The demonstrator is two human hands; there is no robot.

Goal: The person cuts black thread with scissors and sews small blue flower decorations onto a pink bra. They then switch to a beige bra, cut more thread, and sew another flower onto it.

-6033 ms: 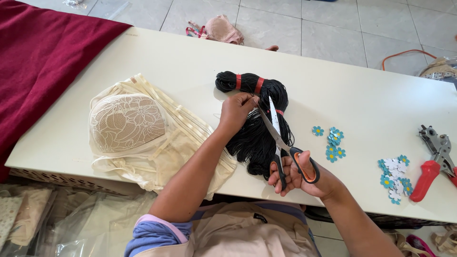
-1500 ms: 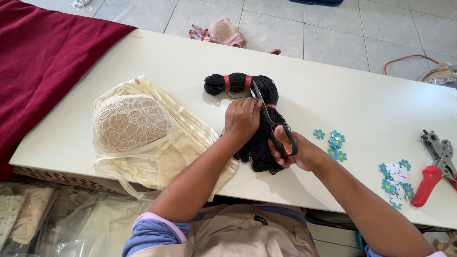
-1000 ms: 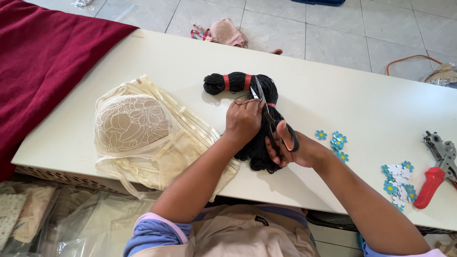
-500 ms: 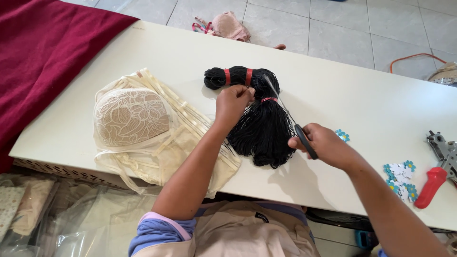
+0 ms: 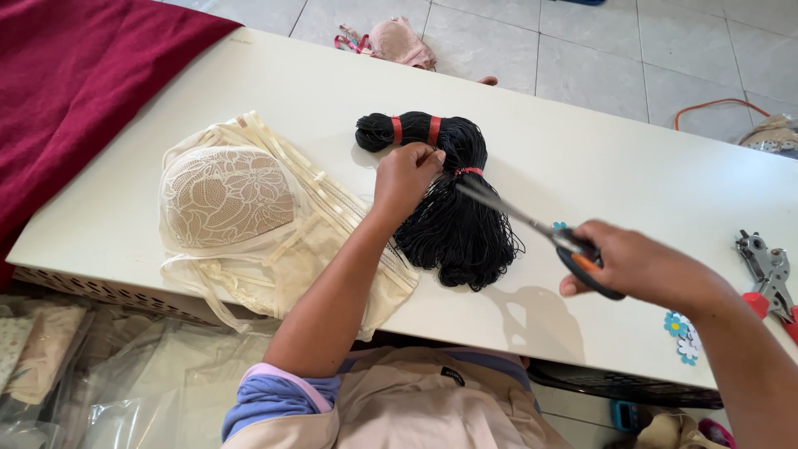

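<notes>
A: What is in each hand?
B: The left hand pinches the black cord bundle, which lies on the white table. The right hand grasps the scissors, with blades closed and pointing to the bundle.
A: And beside the left hand?
B: A cream lace bra

You hold orange-handled scissors by a black cord bundle banded in red, with cream floral lace and dark red cloth on the white desk
</notes>
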